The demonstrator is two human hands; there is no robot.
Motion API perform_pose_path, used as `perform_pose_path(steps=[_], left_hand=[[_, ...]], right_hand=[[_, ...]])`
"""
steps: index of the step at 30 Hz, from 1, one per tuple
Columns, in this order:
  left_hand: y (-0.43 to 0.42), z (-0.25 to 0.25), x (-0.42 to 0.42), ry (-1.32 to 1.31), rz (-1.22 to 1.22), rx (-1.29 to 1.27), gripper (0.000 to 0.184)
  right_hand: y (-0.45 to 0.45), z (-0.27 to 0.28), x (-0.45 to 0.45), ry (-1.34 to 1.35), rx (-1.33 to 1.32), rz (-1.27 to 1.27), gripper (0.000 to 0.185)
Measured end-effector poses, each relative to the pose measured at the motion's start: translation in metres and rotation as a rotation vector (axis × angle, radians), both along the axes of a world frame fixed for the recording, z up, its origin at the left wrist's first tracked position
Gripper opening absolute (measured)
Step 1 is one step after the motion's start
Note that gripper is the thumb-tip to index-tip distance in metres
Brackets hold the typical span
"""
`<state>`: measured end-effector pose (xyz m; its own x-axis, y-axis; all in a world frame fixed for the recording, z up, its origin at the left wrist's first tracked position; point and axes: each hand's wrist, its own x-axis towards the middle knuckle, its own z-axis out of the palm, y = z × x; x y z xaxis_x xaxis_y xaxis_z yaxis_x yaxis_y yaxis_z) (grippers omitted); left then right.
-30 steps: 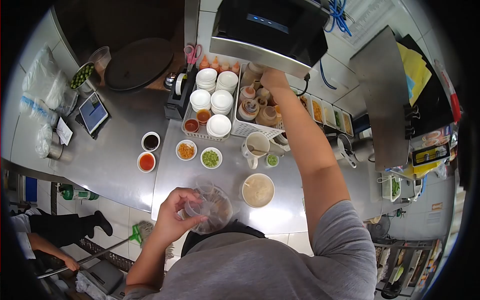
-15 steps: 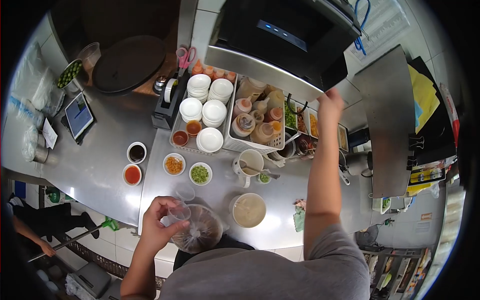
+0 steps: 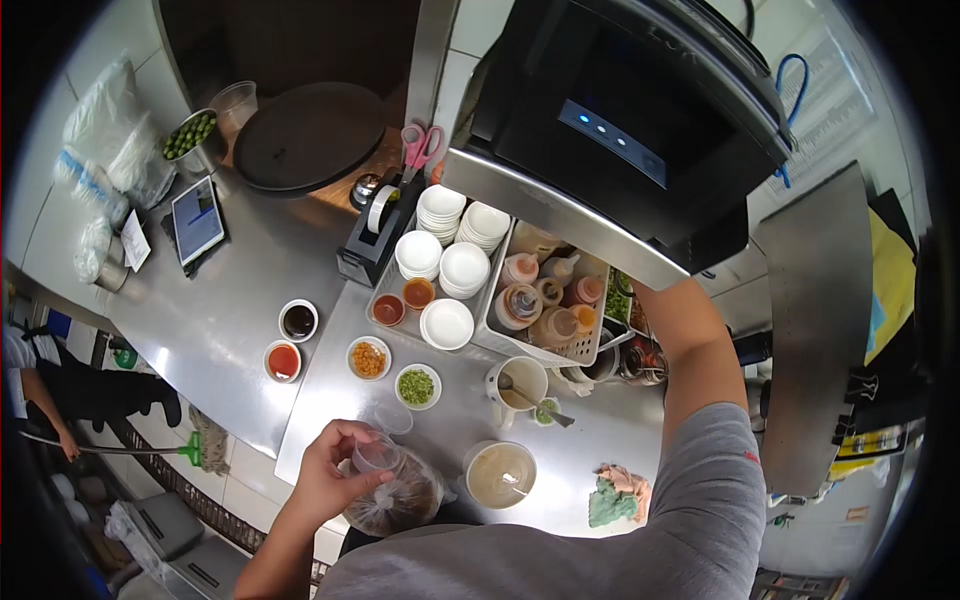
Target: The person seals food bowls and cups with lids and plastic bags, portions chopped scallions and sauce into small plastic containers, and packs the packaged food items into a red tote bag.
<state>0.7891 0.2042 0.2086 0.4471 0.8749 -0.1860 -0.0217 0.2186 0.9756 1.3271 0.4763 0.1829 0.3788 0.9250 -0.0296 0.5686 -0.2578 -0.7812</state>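
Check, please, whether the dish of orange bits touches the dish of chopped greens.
Apart: the head view shows bare counter between the dish of orange bits and the dish of chopped greens.

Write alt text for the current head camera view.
A person's left hand holds a small clear cup above a steel counter; the right arm reaches under a black machine, its hand hidden. Around them: stacked white dishes, sauce bottles, a mug and small bowls of sauce and chopped toppings.

Countertop [image 3: 225, 330], smooth, glossy metal. Stacked dishes [image 3: 447, 324], white and glossy. Basket [image 3: 493, 338], perforated plastic. Small cup [image 3: 375, 455], clear, thin plastic. Round tray [image 3: 310, 137], dark and matt. Rag [image 3: 618, 497], crumpled, rough-looking cloth. Sleeve [image 3: 712, 470], matt grey cloth. Mop head [image 3: 210, 440] appears stringy and rough.
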Motion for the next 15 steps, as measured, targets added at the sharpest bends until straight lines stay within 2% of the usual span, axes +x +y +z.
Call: perform_pose_path(steps=[5,8,12,13,15], left_hand=[[-0.001,0.005,0.013,-0.014,0.013,-0.028,0.049],[-0.003,0.01,0.011,-0.009,0.003,-0.017,0.049],[-0.006,0.014,0.007,-0.004,0.02,0.019,0.05],[-0.007,0.017,0.01,-0.007,-0.001,0.015,0.05],[-0.007,0.024,0.016,-0.01,-0.041,0.038,0.049]], right_hand=[[-0.006,0.002,0.004,-0.136,-0.008,0.062,0.031],[-0.021,0.023,0.009,-0.262,0.07,0.121,0.031],[-0.077,0.059,0.028,-0.702,0.53,0.353,0.031],[-0.125,0.098,-0.01,-0.901,0.514,-0.005,0.029],[-0.195,0.152,-0.07,-0.287,0.531,-0.188,0.025]])
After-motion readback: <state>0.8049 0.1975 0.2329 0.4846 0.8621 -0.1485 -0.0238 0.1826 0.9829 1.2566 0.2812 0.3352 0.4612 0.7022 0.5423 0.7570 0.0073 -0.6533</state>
